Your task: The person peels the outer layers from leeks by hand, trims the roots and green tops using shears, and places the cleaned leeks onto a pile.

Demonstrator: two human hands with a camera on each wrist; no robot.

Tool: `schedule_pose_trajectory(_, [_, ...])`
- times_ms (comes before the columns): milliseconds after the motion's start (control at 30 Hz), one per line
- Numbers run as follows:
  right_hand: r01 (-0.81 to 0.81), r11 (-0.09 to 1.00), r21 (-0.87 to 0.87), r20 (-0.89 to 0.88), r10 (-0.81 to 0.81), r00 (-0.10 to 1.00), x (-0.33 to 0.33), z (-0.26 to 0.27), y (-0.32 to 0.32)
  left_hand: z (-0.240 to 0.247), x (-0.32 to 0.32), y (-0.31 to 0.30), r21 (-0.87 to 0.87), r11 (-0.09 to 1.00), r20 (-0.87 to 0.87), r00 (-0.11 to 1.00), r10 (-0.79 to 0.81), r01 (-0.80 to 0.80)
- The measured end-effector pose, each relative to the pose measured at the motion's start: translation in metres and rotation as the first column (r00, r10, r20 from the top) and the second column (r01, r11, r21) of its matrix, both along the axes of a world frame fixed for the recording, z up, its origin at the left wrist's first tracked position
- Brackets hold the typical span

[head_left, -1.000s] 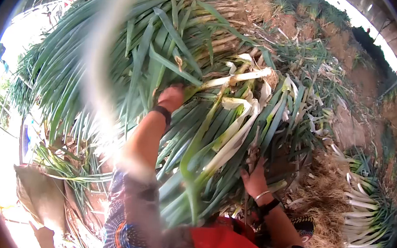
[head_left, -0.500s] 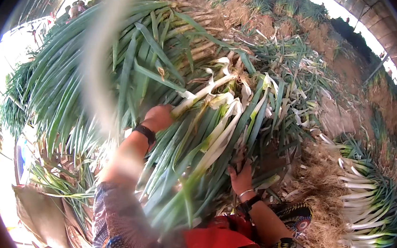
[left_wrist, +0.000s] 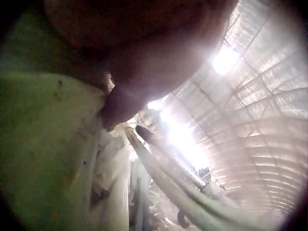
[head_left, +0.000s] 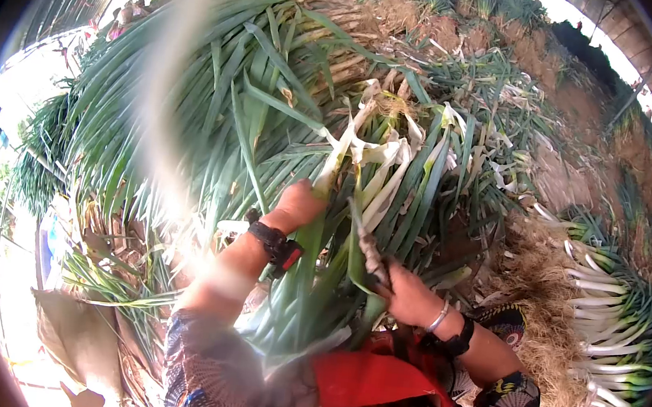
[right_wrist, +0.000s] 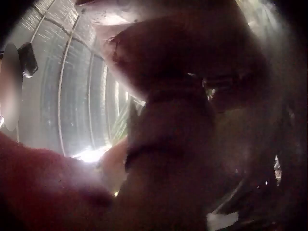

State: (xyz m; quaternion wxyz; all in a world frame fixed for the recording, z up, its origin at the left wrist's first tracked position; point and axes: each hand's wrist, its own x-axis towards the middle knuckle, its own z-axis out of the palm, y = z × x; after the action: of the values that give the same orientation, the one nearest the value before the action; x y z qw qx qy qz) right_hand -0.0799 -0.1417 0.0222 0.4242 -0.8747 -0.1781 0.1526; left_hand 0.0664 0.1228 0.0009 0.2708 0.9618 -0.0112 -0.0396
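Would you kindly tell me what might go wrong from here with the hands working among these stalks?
The right hand holds a narrow tool with its far end near the left hand, so a slip might strike that hand. A long green leaf runs close along the tool and could snag it. The gripped stalk lies close to other pale stalks, so pulling it might drag them along.

A leek-like stalk, pale-shafted and green-leaved, is gripped midway by the left hand, its root end pointed away. A slim, brownish-grey tool is held tilted beside it in the right hand.
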Motion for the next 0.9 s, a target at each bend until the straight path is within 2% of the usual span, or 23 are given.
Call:
schedule_pose_trajectory(33, [-0.026, 0.999, -0.032, -0.006, 0.025, 1.0, -0.005, 0.007, 0.006, 0.001, -0.003, -0.004, -0.008, 1.0, 0.0, 1.0, 0.018, -0.018])
schedule_pose_trajectory(67, [-0.068, 0.997, -0.035, 0.108, 0.072, 0.992, -0.006, -0.001, 0.01, 0.002, -0.006, -0.008, -0.013, 0.999, -0.001, 0.999, 0.035, -0.035])
schedule_pose_trajectory(167, [-0.108, 0.993, -0.047, -0.035, 0.106, 0.994, 0.001, 0.022, 0.024, 0.004, -0.013, -0.015, -0.019, 0.997, -0.01, 0.997, 0.071, -0.071])
schedule_pose_trajectory(300, [-0.051, 0.994, -0.099, 0.037, 0.055, 0.998, 0.005, 0.012, 0.036, 0.001, -0.018, -0.018, -0.024, 0.996, -0.035, 0.996, 0.087, -0.088])
schedule_pose_trajectory(400, [-0.021, 0.988, -0.15, 0.011, 0.023, 1.0, 0.021, 0.021, 0.045, 0.009, -0.028, -0.02, -0.013, 0.997, -0.043, 0.996, 0.076, -0.076])
schedule_pose_trajectory(500, [-0.053, 0.992, -0.116, 0.227, 0.079, 0.971, 0.044, 0.011, 0.045, 0.017, -0.042, -0.014, 0.044, 0.999, -0.046, 0.998, 0.032, -0.03])
schedule_pose_trajectory(533, [-0.022, 0.995, -0.1, 0.174, 0.039, 0.984, 0.052, 0.013, 0.045, 0.02, -0.049, -0.012, 0.078, 0.997, -0.06, 0.998, 0.015, -0.01])
schedule_pose_trajectory(567, [-0.049, 0.976, -0.213, 0.238, 0.101, 0.966, 0.06, 0.017, 0.046, 0.024, -0.057, -0.01, 0.111, 0.994, -0.074, 0.997, -0.002, 0.01])
schedule_pose_trajectory(633, [0.004, 0.965, -0.261, 0.093, 0.021, 0.995, 0.079, 0.022, 0.05, 0.028, -0.073, -0.005, 0.117, 0.992, -0.097, 0.995, -0.026, 0.037])
schedule_pose_trajectory(667, [0.02, 0.978, -0.207, 0.122, 0.005, 0.992, 0.092, 0.012, 0.05, 0.027, -0.079, -0.001, 0.109, 0.993, -0.118, 0.992, -0.037, 0.05])
schedule_pose_trajectory(700, [0.021, 0.95, -0.31, 0.185, 0.038, 0.982, 0.106, 0.005, 0.05, 0.026, -0.086, 0.002, 0.099, 0.993, -0.141, 0.989, -0.048, 0.062])
schedule_pose_trajectory(767, [0.213, 0.907, -0.364, 0.01, -0.225, 0.974, 0.138, -0.005, 0.05, 0.024, -0.097, 0.005, 0.13, 0.989, -0.115, 0.992, -0.051, 0.066])
schedule_pose_trajectory(833, [0.256, 0.927, -0.275, 0.084, -0.242, 0.967, 0.161, -0.048, 0.029, 0.024, -0.101, 0.009, 0.171, 0.983, -0.088, 0.995, -0.054, 0.068])
schedule_pose_trajectory(867, [0.219, 0.958, -0.188, 0.101, -0.202, 0.974, 0.14, -0.033, 0.026, 0.02, -0.099, 0.011, 0.191, 0.98, -0.083, 0.995, -0.048, 0.063])
schedule_pose_trajectory(900, [0.116, 0.969, -0.219, 0.1, -0.096, 0.99, 0.122, -0.024, 0.024, 0.014, -0.093, 0.009, 0.194, 0.98, -0.055, 0.998, -0.038, 0.048])
